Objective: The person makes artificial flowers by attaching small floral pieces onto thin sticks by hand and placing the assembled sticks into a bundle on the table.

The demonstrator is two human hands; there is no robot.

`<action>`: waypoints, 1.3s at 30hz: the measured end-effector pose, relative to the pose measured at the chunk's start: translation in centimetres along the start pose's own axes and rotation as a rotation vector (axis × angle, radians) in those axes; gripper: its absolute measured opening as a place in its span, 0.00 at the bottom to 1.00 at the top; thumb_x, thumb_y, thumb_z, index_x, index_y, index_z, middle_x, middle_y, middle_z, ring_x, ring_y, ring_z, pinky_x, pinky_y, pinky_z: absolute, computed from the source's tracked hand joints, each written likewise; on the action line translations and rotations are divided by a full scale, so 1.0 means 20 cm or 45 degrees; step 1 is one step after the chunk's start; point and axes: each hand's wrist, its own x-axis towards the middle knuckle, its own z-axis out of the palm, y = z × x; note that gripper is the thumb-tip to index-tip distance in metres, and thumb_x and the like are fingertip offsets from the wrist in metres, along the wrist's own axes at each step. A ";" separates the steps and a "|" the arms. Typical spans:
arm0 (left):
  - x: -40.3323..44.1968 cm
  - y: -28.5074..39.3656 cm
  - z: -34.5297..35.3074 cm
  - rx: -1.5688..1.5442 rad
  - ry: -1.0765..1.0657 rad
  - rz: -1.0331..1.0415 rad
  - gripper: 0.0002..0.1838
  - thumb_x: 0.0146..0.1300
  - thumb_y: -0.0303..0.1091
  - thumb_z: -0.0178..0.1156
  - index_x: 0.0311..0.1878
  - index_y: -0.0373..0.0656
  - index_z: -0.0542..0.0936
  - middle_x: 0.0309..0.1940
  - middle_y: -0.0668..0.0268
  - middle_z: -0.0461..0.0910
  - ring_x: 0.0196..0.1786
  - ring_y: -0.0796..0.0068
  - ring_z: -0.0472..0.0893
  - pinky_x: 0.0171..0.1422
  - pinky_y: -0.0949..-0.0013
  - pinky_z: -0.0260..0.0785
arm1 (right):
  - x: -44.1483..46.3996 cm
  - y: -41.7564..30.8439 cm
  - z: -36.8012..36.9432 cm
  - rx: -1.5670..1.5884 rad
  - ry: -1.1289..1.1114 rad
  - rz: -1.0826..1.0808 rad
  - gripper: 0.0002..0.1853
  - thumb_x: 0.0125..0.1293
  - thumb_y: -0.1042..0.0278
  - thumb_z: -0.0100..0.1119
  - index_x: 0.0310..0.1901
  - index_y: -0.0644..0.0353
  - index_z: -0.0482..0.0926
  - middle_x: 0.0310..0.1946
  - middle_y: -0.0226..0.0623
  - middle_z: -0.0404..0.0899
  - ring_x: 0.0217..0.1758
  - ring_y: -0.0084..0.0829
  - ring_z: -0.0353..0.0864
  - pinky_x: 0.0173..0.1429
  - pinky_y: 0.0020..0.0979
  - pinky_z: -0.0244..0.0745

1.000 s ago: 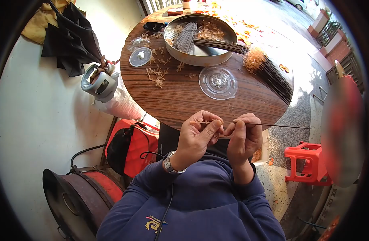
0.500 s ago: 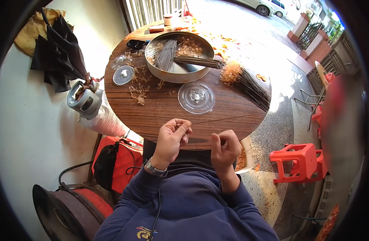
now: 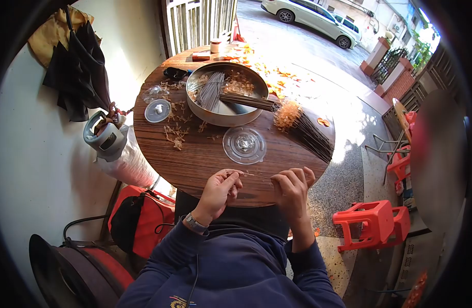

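My left hand is closed in a pinch above the front of the table, with a small pale-orange strip sticking out from its fingertips. My right hand is beside it, thumb and forefinger together and other fingers raised; a thin wire seems to run between the hands, though it is too fine to follow fully. Beyond them lies a clear plastic lid. A round metal tin holds grey wires and pale shreds. Dark wire stems with orange tufts lie to its right.
A smaller lid and pale scraps lie on the round wooden table. Orange petals cover its far right. Red stools stand at right; a red and black bag is at left.
My right hand has gone from a loose curl to a fingertip pinch, with its other fingers raised. The long wire reaching right from my left hand no longer shows plainly. The view has shifted.
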 end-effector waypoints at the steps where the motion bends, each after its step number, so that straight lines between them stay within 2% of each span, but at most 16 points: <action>1: 0.01 0.00 -0.01 -0.036 0.014 -0.001 0.10 0.78 0.33 0.53 0.51 0.36 0.80 0.32 0.68 0.80 0.26 0.87 0.73 0.27 0.81 0.63 | 0.00 0.02 -0.01 -0.007 0.015 0.024 0.03 0.57 0.72 0.68 0.31 0.52 0.82 0.32 0.24 0.81 0.44 0.28 0.79 0.70 0.44 0.53; 5: 0.02 0.04 -0.04 -0.083 0.002 -0.008 0.11 0.78 0.33 0.53 0.52 0.36 0.79 0.32 0.67 0.80 0.25 0.87 0.73 0.27 0.81 0.62 | 0.05 0.22 -0.01 -0.101 0.157 0.122 0.02 0.59 0.72 0.68 0.30 0.55 0.84 0.31 0.27 0.83 0.44 0.31 0.79 0.68 0.43 0.56; 9: 0.04 0.05 -0.06 0.098 -0.024 -0.014 0.13 0.79 0.36 0.52 0.53 0.36 0.78 0.32 0.67 0.80 0.24 0.86 0.73 0.25 0.81 0.62 | 0.13 0.51 0.05 -0.248 0.238 0.205 0.01 0.59 0.71 0.68 0.31 0.55 0.85 0.31 0.28 0.83 0.44 0.31 0.79 0.67 0.42 0.56; 12: 0.03 0.07 -0.06 0.011 -0.014 -0.040 0.16 0.81 0.40 0.48 0.49 0.37 0.79 0.30 0.68 0.80 0.24 0.85 0.73 0.26 0.81 0.63 | 0.19 0.69 0.11 -0.317 0.218 0.194 0.01 0.60 0.70 0.67 0.31 0.53 0.86 0.32 0.28 0.84 0.45 0.32 0.80 0.67 0.42 0.56; 16: 0.03 0.07 -0.10 -0.037 0.021 0.035 0.18 0.81 0.41 0.45 0.48 0.36 0.79 0.31 0.67 0.80 0.25 0.85 0.73 0.27 0.81 0.63 | 0.21 0.78 0.18 -0.361 0.134 0.203 0.02 0.60 0.68 0.68 0.33 0.53 0.87 0.33 0.28 0.84 0.47 0.33 0.80 0.68 0.43 0.56; 21: 0.02 0.09 -0.13 0.092 -0.027 0.092 0.19 0.80 0.38 0.44 0.60 0.33 0.77 0.33 0.68 0.80 0.26 0.87 0.72 0.29 0.82 0.63 | 0.31 0.66 0.15 -0.315 0.154 0.309 0.04 0.60 0.67 0.68 0.36 0.53 0.87 0.37 0.32 0.86 0.49 0.35 0.81 0.69 0.44 0.55; 22: 0.03 0.08 -0.13 0.148 -0.034 0.094 0.20 0.79 0.36 0.45 0.64 0.32 0.74 0.34 0.69 0.80 0.26 0.89 0.71 0.31 0.83 0.63 | 0.38 0.61 0.13 -0.298 0.207 0.253 0.05 0.61 0.67 0.68 0.36 0.56 0.88 0.35 0.35 0.86 0.43 0.38 0.82 0.62 0.42 0.65; 23: 0.04 0.07 -0.14 0.154 -0.024 0.093 0.20 0.79 0.36 0.45 0.64 0.32 0.74 0.34 0.69 0.80 0.26 0.89 0.71 0.31 0.83 0.63 | 0.46 0.58 0.12 -0.287 0.205 0.255 0.05 0.61 0.67 0.68 0.36 0.56 0.88 0.35 0.35 0.86 0.43 0.38 0.82 0.62 0.42 0.65; 25: 0.05 0.04 -0.13 0.366 -0.073 0.216 0.21 0.79 0.34 0.44 0.68 0.33 0.70 0.34 0.69 0.80 0.26 0.90 0.70 0.32 0.83 0.64 | 0.65 0.54 0.13 0.238 0.125 0.441 0.08 0.61 0.66 0.68 0.37 0.59 0.89 0.34 0.38 0.87 0.39 0.40 0.84 0.51 0.39 0.74; 27: 0.04 0.06 -0.09 0.423 -0.054 0.236 0.18 0.79 0.32 0.45 0.66 0.34 0.69 0.33 0.69 0.79 0.26 0.90 0.69 0.33 0.83 0.64 | 0.86 0.50 0.17 0.240 -0.018 0.348 0.10 0.61 0.65 0.68 0.39 0.61 0.89 0.34 0.41 0.88 0.38 0.41 0.86 0.42 0.37 0.78; 29: 0.05 0.04 -0.10 0.471 -0.016 0.271 0.14 0.79 0.31 0.46 0.61 0.37 0.71 0.32 0.70 0.78 0.26 0.89 0.69 0.32 0.82 0.64 | 1.03 0.53 0.31 0.182 -0.175 0.227 0.09 0.61 0.63 0.67 0.40 0.57 0.90 0.36 0.44 0.88 0.43 0.41 0.87 0.50 0.41 0.77; 31: 0.05 0.03 -0.12 0.446 -0.036 0.244 0.11 0.79 0.32 0.47 0.57 0.38 0.72 0.31 0.70 0.78 0.26 0.89 0.69 0.32 0.82 0.64 | 1.16 0.53 0.42 -0.036 -0.401 0.243 0.09 0.61 0.62 0.67 0.39 0.53 0.91 0.36 0.43 0.88 0.46 0.42 0.87 0.56 0.46 0.74; 32: 0.05 0.04 -0.13 0.416 -0.058 0.210 0.09 0.79 0.32 0.47 0.54 0.39 0.73 0.31 0.71 0.77 0.26 0.89 0.69 0.31 0.82 0.64 | 1.21 0.53 0.46 -0.098 -0.529 0.287 0.08 0.61 0.60 0.67 0.38 0.50 0.91 0.38 0.41 0.88 0.48 0.45 0.86 0.61 0.53 0.69; 35: 0.04 0.05 -0.12 0.422 -0.069 0.193 0.11 0.81 0.35 0.48 0.52 0.38 0.76 0.29 0.71 0.77 0.25 0.90 0.68 0.30 0.82 0.63 | 1.29 0.53 0.57 -0.333 -0.694 0.355 0.09 0.62 0.58 0.67 0.39 0.50 0.90 0.42 0.41 0.88 0.51 0.46 0.86 0.62 0.56 0.66; 36: 0.04 0.05 -0.11 0.417 -0.063 0.198 0.11 0.81 0.35 0.48 0.52 0.38 0.76 0.29 0.71 0.77 0.25 0.90 0.68 0.30 0.82 0.63 | 1.31 0.55 0.62 -0.396 -0.716 0.368 0.09 0.60 0.56 0.71 0.39 0.45 0.92 0.42 0.37 0.89 0.52 0.39 0.86 0.60 0.58 0.65; 39: 0.03 0.05 -0.12 0.380 -0.073 0.203 0.14 0.81 0.37 0.48 0.51 0.37 0.78 0.28 0.72 0.77 0.24 0.90 0.68 0.30 0.82 0.63 | 1.33 0.58 0.69 -0.444 -0.840 0.482 0.10 0.59 0.56 0.72 0.41 0.46 0.92 0.41 0.37 0.89 0.50 0.38 0.86 0.60 0.58 0.66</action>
